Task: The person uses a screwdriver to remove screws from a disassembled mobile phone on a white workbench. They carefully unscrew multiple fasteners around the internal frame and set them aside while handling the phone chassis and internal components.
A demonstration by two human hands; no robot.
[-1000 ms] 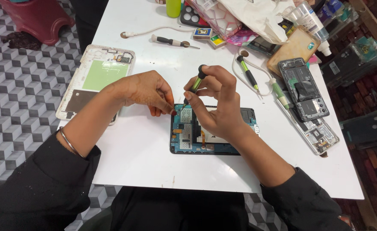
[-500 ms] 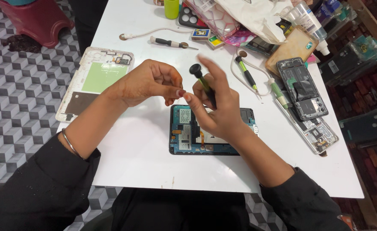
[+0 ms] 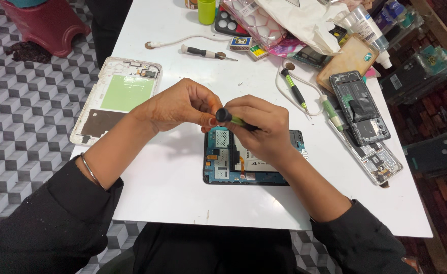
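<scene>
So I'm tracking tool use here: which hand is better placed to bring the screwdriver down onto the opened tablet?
Right hand, probably: it grips the green screwdriver directly above the opened tablet. The left hand only touches its cap.

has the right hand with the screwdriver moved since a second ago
Yes. The right hand has lifted the green screwdriver off the opened tablet, toward the tablet's top edge, to meet the left hand.

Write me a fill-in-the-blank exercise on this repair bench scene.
1. The right hand holds a green-and-black ____ by its handle.
2. The opened tablet lies on a ____ table.
3. The detached tablet back cover lies to the ____ of the left hand.
4. The left wrist wears a thin ____.

Missing words: screwdriver; white; left; bangle
</scene>
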